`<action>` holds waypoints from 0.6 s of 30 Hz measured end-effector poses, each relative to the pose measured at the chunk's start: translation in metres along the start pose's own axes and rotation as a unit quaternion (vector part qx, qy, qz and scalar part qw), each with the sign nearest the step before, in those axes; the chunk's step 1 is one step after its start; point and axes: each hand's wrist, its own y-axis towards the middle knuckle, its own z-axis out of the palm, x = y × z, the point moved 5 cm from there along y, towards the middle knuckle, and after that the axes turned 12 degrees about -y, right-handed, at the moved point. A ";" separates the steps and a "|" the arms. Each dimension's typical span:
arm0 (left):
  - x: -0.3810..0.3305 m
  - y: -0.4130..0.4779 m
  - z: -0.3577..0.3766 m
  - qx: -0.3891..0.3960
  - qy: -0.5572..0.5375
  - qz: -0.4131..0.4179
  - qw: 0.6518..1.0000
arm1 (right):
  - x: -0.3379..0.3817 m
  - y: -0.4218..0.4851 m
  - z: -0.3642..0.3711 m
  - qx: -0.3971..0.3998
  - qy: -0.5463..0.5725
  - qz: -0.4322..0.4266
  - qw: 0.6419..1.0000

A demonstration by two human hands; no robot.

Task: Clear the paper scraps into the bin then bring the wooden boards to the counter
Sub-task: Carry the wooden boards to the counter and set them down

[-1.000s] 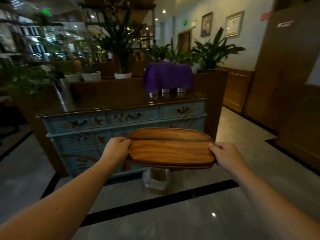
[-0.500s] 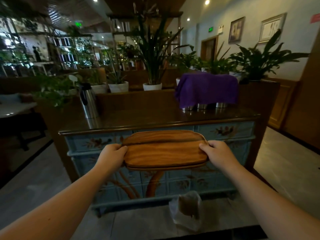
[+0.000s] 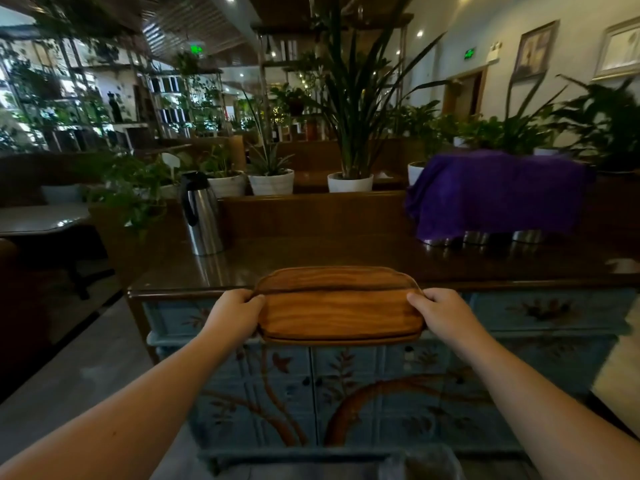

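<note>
Only the head view to go on here, looking forward and down past our arms. We've got the wooden boards (image 3: 339, 306) held out flat in front of us, a stack of them going by the seams along the near and far edges, though we can't tell how many. Our left hand (image 3: 232, 315) is clamped on the left end, thumb on top and fingers tucked under. Our right hand (image 3: 445, 315) grips the right end the same way. Both arms are stretched out pretty straight.

The boards sit in the air right at the front edge of the counter (image 3: 346, 258), with the far side over the dark glossy top and the near side hanging out in front of the painted blue drawers (image 3: 540, 311). Can't say whether the far edge is touching the top or just above it.

On the counter, a steel jug (image 3: 201, 216) with a black handle stands back left, well apart from the boards. Over on the right a purple cloth (image 3: 495, 192) covers something, with a few shiny metal bases (image 3: 476, 237) poking out underneath. Behind all that is a row of potted plants (image 3: 349, 133) in white pots. At the very bottom there's a blurry bin (image 3: 398, 464) on the floor by the cabinet.
</note>
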 end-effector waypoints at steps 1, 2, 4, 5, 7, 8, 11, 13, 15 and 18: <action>0.002 0.016 0.001 -0.003 0.003 -0.002 1.000 | -0.002 0.018 0.006 0.004 0.001 0.000 1.000; 0.003 0.032 0.003 -0.004 0.009 -0.005 1.000 | -0.002 0.036 0.011 0.009 -0.002 -0.001 1.000; 0.008 0.076 0.011 -0.007 0.019 -0.008 1.000 | -0.005 0.081 0.026 0.020 -0.003 -0.005 1.000; 0.012 0.112 0.016 -0.015 0.023 -0.010 1.000 | -0.009 0.118 0.037 0.027 0.000 -0.009 1.000; 0.015 0.140 0.019 -0.022 0.030 -0.012 0.999 | -0.009 0.147 0.047 0.038 -0.017 -0.002 0.999; 0.019 0.158 0.022 -0.023 0.033 -0.014 0.999 | -0.011 0.166 0.055 0.047 -0.017 -0.001 0.999; 0.028 0.213 0.031 -0.019 0.051 -0.026 0.998 | -0.015 0.227 0.073 0.074 -0.036 0.001 0.997; 0.034 0.246 0.035 -0.018 0.052 -0.040 0.998 | -0.012 0.264 0.083 0.088 -0.042 0.005 0.995; 0.042 0.276 0.039 -0.011 0.054 -0.058 0.997 | -0.010 0.294 0.093 0.100 -0.045 0.009 0.994; 0.052 0.312 0.049 0.002 0.056 -0.076 0.996 | -0.014 0.331 0.111 0.103 -0.048 0.025 0.993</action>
